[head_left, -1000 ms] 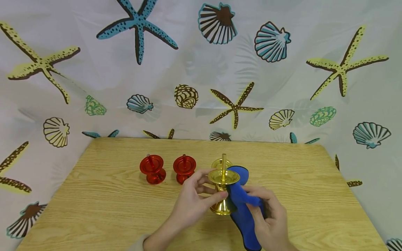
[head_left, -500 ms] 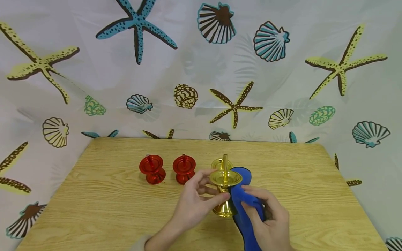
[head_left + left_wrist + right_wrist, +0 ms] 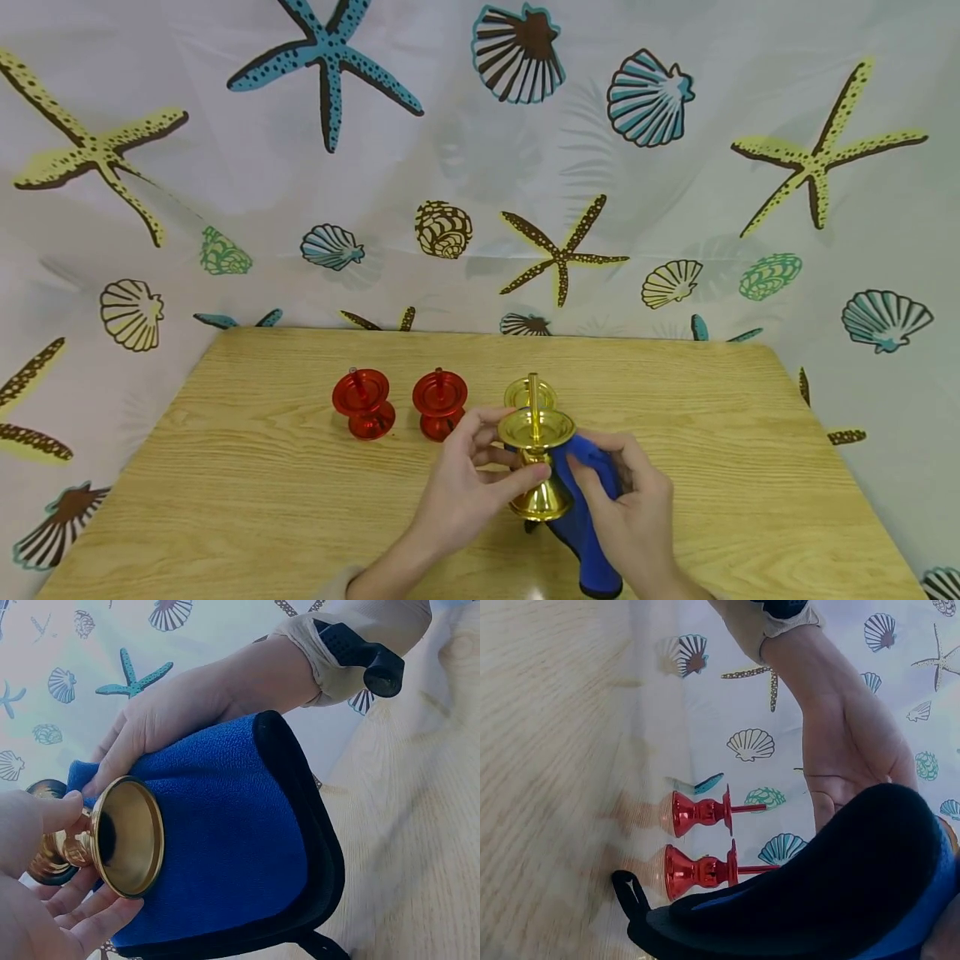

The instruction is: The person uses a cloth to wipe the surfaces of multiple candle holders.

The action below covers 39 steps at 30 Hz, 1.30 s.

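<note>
My left hand [image 3: 453,492] holds a gold candlestick [image 3: 542,503] upright by its waist, thumb in front and fingers behind, above the table. A thin spike rises from its dish. In my right hand [image 3: 636,508], a blue cloth [image 3: 597,560] with black edging is pinched against the candlestick's right side and passes behind it. The left wrist view shows the hollow base of the candlestick [image 3: 139,840] in front of the spread cloth [image 3: 225,840]. In the right wrist view, the dark edge of the cloth [image 3: 802,907] hides most of the candlestick.
Two red candlesticks [image 3: 371,423] [image 3: 438,393] stand side by side at the back left of the wooden table [image 3: 247,500]. A second gold candlestick [image 3: 517,390] stands behind the held one, partly hidden. A curtain [image 3: 375,183] printed with shells and starfish hangs behind the table.
My right hand has moved left, closer to the candlestick, drawing the cloth behind it. The cloth's upper flap no longer sticks out at the right. My left hand keeps its grip, nearly still.
</note>
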Available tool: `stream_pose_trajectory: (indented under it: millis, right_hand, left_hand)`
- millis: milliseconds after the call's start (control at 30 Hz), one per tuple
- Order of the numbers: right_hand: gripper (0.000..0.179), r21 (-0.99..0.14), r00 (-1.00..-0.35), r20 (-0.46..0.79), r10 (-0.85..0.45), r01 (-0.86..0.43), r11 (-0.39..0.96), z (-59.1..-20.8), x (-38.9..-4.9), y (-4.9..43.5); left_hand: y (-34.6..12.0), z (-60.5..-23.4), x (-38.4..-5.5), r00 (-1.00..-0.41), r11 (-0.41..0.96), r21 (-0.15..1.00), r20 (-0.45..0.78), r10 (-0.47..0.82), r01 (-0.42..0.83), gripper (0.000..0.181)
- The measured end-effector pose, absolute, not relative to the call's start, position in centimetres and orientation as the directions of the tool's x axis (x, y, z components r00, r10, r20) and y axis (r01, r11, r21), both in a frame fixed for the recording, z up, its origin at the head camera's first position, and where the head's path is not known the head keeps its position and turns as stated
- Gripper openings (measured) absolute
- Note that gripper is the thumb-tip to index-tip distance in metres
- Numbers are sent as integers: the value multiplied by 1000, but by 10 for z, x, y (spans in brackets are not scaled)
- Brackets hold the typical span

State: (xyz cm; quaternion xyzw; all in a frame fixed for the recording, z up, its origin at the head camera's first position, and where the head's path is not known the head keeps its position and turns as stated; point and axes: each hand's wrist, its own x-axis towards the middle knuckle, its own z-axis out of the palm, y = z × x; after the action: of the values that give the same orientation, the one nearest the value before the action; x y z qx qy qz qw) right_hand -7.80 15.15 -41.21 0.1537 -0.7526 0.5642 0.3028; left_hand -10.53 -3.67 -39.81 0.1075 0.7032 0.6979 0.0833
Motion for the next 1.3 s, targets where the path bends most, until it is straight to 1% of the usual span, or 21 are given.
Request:
stream_pose_trajectory:
  millis: [167,300,400,567,700,767,800,867,933,1033,1100,1200,1300]
  right_hand:
    - [27,-754,-770,628,113,-567,331,-415,-83,154]
    - [26,-761,-776,624,91,-576,299,-419,-84,155]
    - [28,-759,-772,633,62,-602,249,-422,-83,157]
    - [29,-722,-727,686,27,-677,143,-425,-79,162]
    - [26,-639,-639,769,-15,-769,37,-424,-78,165]
    - [25,-613,-613,789,-39,-790,16,-423,-78,167]
    - [26,-609,-609,792,-46,-793,13,-422,-78,169]
    - [29,-626,-628,776,-51,-778,53,-419,-76,172]
    - [33,-668,-677,735,-34,-731,141,-414,-75,176]
    - [33,-731,-758,652,15,-623,278,-407,-74,184]
    - [30,-782,-812,580,66,-532,324,-403,-75,190]
    - [23,-865,-878,456,145,-398,306,-399,-79,199]
    - [16,-949,-937,285,204,-245,200,-398,-86,209]
  left_hand:
    - [-37,-399,-106,-961,29,999,20,276,29,64]
    - [-37,-398,-107,-960,36,999,10,280,21,67]
    - [-39,-396,-108,-958,42,999,1,285,14,67]
    - [-40,-395,-108,-963,54,999,-5,269,10,67]
    - [-42,-395,-108,-970,52,999,-3,243,10,69]
    - [-43,-396,-108,-971,48,999,-2,239,10,70]
    - [-44,-396,-109,-971,48,999,1,240,13,70]
    - [-46,-397,-109,-971,49,998,12,240,24,70]
    - [-49,-398,-110,-974,53,998,23,225,36,70]
    - [-59,-399,-111,-981,67,996,46,190,60,70]
    - [-68,-400,-111,-986,94,993,57,155,72,70]
    - [-86,-401,-112,-992,154,983,81,99,96,69]
    - [-104,-403,-113,-994,219,969,107,28,110,69]
